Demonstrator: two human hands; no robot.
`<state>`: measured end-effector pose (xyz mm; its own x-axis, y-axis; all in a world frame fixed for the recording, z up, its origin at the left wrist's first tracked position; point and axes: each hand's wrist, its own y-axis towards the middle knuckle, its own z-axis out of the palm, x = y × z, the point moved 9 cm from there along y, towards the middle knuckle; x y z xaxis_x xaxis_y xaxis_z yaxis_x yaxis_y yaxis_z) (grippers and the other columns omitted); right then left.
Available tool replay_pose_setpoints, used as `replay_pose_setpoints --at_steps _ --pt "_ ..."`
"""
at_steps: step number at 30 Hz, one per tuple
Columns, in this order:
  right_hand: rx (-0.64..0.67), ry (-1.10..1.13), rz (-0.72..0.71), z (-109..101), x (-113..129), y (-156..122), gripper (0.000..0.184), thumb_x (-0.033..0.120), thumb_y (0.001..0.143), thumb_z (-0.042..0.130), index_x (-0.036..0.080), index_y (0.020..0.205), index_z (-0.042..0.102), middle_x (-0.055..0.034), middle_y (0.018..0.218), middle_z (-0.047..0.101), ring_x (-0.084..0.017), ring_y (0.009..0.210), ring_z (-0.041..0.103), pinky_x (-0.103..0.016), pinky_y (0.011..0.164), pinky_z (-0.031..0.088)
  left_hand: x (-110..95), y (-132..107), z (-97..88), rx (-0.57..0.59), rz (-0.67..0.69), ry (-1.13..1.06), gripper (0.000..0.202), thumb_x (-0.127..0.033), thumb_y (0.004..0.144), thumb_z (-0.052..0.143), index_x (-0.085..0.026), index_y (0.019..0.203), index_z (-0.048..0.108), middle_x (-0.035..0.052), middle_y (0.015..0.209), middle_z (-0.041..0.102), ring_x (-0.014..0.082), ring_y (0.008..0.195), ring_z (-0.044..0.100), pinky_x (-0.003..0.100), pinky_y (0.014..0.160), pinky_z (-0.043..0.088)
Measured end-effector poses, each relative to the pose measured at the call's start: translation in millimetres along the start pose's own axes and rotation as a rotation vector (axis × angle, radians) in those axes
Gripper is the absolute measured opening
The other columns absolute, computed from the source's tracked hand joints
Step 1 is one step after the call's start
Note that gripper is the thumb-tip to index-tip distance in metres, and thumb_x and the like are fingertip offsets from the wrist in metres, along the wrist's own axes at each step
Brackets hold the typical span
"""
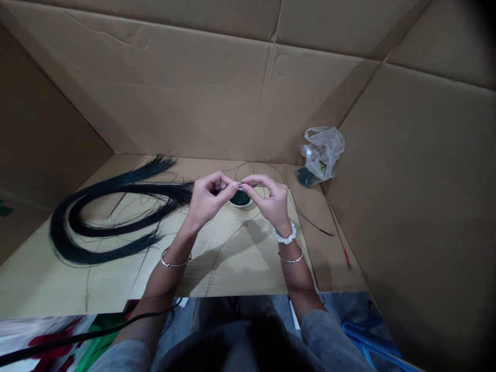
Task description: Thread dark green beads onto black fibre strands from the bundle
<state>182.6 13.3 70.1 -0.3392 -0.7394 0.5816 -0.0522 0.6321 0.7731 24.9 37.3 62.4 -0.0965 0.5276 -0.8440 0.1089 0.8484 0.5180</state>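
Left hand and right hand are both pinched — fingertips meeting on a thin dark wire — above a white bowl of dark green beads. A black wire bundle lies to the left.

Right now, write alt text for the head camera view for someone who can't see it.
Left hand and right hand pinch a thin dark strand over a white bowl of dark green beads; a black strand bundle lies left, within cardboard walls.
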Motion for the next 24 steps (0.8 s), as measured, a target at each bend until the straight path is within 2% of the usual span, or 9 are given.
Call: replay_pose_setpoints --at_steps 14,24 --pt "0.034 -0.054 -0.011 1.1 1.4 -0.3 0.006 0.026 0.093 0.07 0.024 0.098 0.073 0.0008 0.091 0.08 -0.014 0.079 0.075 -0.03 0.079 0.063 1.9 -4.8 -2.7 -0.029 0.025 0.065 0.019 -0.027 0.085 0.073 -0.015 0.071 0.067 -0.0062 0.053 0.04 0.0063 0.05 0.032 0.02 0.047 0.023" --pt "0.061 -0.061 0.034 3.7 -3.2 -0.3 0.007 0.029 0.094 0.068 0.026 0.097 0.072 0.0 0.093 0.079 -0.016 0.083 0.075 -0.034 0.081 0.063 3.1 -4.4 -3.2 -0.035 0.013 0.099 0.02 -0.029 0.086 0.073 -0.016 0.072 0.067 -0.0056 0.053 0.042 0.0069 0.05 0.033 0.021 0.048 0.024"
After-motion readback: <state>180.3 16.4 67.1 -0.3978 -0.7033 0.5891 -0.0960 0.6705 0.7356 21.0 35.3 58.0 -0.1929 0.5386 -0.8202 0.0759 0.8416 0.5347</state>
